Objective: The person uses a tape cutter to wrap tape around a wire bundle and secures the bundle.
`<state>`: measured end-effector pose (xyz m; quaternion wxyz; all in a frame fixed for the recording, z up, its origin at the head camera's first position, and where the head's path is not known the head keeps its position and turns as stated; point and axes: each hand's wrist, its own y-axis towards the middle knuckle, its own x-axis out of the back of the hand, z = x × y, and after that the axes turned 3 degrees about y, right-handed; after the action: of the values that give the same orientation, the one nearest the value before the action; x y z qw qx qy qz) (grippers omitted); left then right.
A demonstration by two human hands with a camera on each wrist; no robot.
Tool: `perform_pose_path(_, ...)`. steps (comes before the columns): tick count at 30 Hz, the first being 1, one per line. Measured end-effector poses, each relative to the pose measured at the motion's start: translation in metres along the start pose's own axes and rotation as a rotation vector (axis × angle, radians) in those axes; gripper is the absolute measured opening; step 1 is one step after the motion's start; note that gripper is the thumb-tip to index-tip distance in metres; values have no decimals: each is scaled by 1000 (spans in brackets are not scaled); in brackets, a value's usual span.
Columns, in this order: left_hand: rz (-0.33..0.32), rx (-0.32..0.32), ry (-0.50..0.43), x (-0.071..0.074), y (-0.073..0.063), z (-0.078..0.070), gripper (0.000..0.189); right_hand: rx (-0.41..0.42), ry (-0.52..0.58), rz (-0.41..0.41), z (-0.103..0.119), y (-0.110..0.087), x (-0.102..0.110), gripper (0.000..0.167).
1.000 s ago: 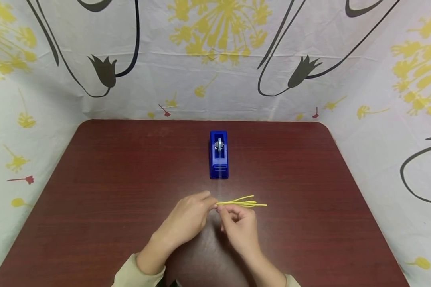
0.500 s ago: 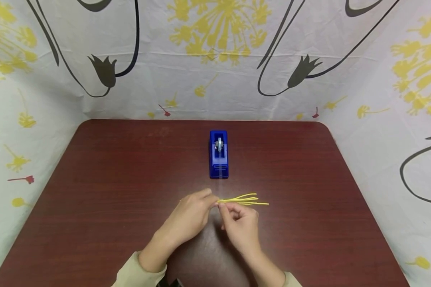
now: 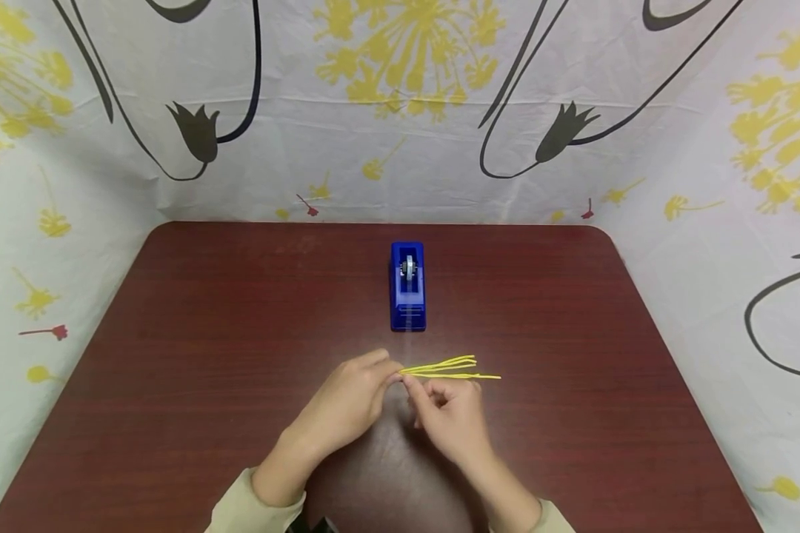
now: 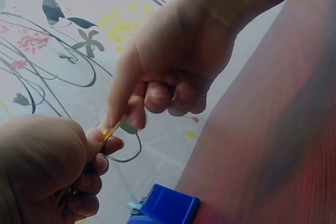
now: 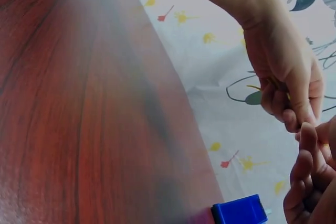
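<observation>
Several thin yellow strings (image 3: 450,371) stick out to the right from between my two hands in the head view, their free ends fanned apart. My left hand (image 3: 355,396) grips the bundle, its fingers curled round the hidden end. Thumb and forefinger of my right hand (image 3: 455,422) pinch the strings right beside the left fingertips. In the left wrist view, a short bit of yellow string (image 4: 111,130) shows where the left hand (image 4: 44,153) and right hand (image 4: 181,51) meet. The right wrist view has yellow peeking out between the curled fingers of the left hand (image 5: 286,72).
A blue tape dispenser (image 3: 408,303) with a roll in it stands beyond the hands on the dark red wooden table (image 3: 240,311). White cloth (image 3: 440,178) with printed flowers hangs behind the table and along both sides.
The yellow strings have spread into more separate strands, with the upper ends rising a little. Both hands stay together at nearly the same spot; the right wrist has shifted slightly right.
</observation>
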<state>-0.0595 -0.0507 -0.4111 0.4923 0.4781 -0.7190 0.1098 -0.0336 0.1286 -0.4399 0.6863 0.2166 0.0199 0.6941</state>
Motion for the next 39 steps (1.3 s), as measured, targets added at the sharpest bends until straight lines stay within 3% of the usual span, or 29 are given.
perform_pose_path(4,12,29,-12,1,-1,0,10,-101,177,97,4,-2,4,14)
perform_pose_path(9,35,67,-27,1,-2,-1,11,-174,339,170,5,-4,4,18)
perform_pose_path(18,13,87,-32,0,-2,-1,12,-328,343,120,9,-7,1,24)
perform_pose_path(24,-16,83,-10,-2,-2,-2,10,-386,413,75,11,-7,-1,23)
perform_pose_path(33,8,76,1,-5,-1,-5,10,-524,600,12,9,-5,-4,16)
perform_pose_path(39,9,52,6,-6,-1,-5,11,-556,653,-22,4,-4,-4,14)
